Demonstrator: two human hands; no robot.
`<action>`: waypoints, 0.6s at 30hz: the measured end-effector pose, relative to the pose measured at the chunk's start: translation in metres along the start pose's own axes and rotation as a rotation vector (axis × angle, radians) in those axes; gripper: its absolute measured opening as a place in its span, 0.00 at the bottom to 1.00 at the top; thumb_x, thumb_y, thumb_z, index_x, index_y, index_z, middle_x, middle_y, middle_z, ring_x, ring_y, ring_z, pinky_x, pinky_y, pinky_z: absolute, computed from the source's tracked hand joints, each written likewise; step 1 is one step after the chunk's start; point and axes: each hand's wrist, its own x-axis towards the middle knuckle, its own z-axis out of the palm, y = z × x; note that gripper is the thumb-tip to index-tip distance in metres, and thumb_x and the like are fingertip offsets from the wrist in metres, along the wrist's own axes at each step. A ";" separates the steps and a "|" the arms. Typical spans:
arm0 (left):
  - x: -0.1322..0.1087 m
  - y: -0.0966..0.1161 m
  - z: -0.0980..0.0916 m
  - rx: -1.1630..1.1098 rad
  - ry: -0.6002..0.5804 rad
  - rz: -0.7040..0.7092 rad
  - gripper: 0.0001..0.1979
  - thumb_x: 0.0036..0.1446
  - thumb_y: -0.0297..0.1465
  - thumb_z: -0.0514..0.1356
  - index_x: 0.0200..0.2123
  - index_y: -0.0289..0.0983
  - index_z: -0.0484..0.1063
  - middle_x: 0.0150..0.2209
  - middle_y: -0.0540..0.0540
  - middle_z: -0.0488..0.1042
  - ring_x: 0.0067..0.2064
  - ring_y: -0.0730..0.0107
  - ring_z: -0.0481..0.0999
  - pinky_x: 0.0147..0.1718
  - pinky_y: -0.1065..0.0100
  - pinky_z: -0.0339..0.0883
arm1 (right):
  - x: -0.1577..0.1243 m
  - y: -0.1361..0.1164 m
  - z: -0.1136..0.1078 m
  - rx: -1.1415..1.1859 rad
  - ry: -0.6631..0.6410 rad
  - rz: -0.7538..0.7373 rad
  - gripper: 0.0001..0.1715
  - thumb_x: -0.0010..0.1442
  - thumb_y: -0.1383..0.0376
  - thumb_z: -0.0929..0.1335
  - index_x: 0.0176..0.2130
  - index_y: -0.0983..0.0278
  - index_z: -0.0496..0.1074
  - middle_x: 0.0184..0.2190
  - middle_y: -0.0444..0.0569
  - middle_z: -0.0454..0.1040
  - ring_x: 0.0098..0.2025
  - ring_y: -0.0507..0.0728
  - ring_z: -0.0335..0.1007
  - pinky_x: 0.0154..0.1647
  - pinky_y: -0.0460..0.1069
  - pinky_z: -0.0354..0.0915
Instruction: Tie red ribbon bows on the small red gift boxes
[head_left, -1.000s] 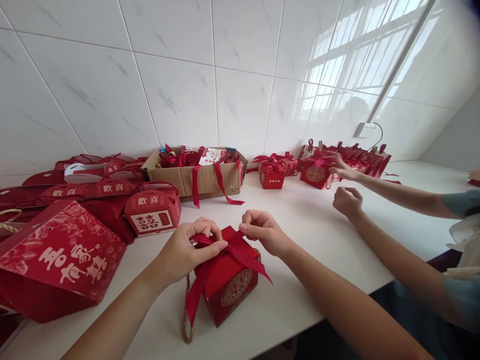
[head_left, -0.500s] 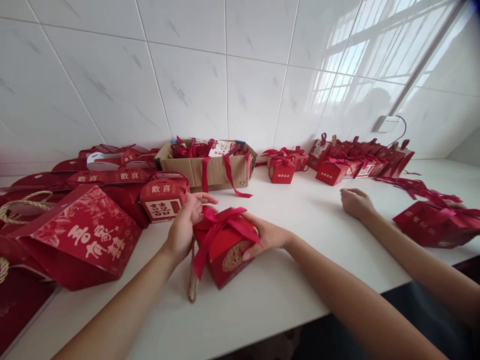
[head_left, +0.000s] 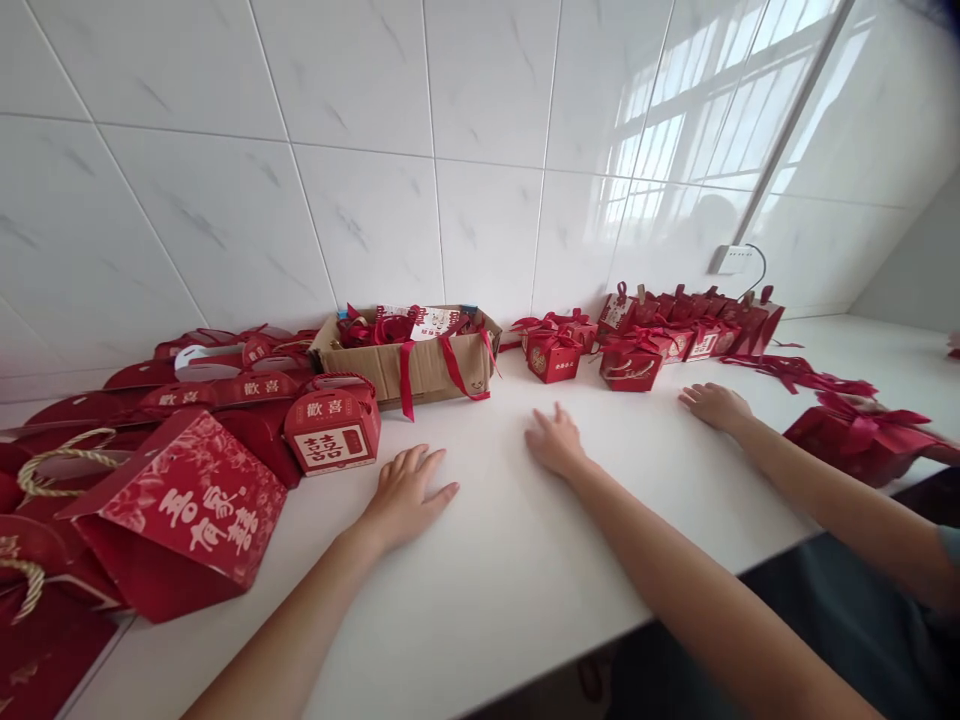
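My left hand (head_left: 409, 497) is over the white counter (head_left: 450, 600), palm down, fingers spread and thumb apart, holding nothing. It is nearest to a red gift box with a white double-happiness panel (head_left: 334, 440). My right hand (head_left: 556, 442) reaches forward, slightly blurred, with fingers apart and nothing in them. Just beyond its fingertips stands a small red ribbon-tied box (head_left: 553, 358), with another red box bearing gold script (head_left: 630, 368) to its right.
A cardboard box (head_left: 394, 375) of ribbons and cards stands against the tiled wall. Many red boxes (head_left: 202, 515) crowd the left. At right, a co-worker's hand (head_left: 716, 405) rests near loose ribbons (head_left: 802, 375) and a large bowed box (head_left: 862, 435). Several bags (head_left: 754, 325) line the back.
Both my hands have let go of the ribbon-tied red box, which has left the spot between them. My right hand has moved forward. The co-worker's hand has opened out flat.
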 end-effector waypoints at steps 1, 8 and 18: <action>0.000 0.001 -0.001 0.036 -0.017 -0.011 0.31 0.57 0.48 0.49 0.59 0.39 0.60 0.63 0.37 0.54 0.64 0.50 0.50 0.60 0.50 0.45 | -0.002 -0.002 0.002 -0.018 -0.051 -0.057 0.31 0.63 0.56 0.58 0.63 0.59 0.55 0.67 0.54 0.44 0.68 0.67 0.35 0.63 0.62 0.38; 0.000 0.003 -0.004 0.091 -0.029 -0.022 0.31 0.57 0.49 0.48 0.60 0.41 0.60 0.64 0.39 0.53 0.65 0.50 0.49 0.60 0.50 0.45 | -0.004 -0.004 0.001 -0.113 -0.193 -0.172 0.30 0.65 0.54 0.52 0.64 0.56 0.51 0.68 0.55 0.40 0.68 0.70 0.30 0.62 0.66 0.35; -0.002 0.002 -0.003 0.074 -0.028 -0.011 0.31 0.57 0.49 0.48 0.60 0.41 0.60 0.64 0.39 0.53 0.65 0.51 0.49 0.60 0.50 0.45 | -0.003 -0.002 0.003 -0.188 -0.219 -0.169 0.31 0.66 0.53 0.50 0.65 0.56 0.48 0.68 0.54 0.39 0.68 0.70 0.31 0.62 0.66 0.37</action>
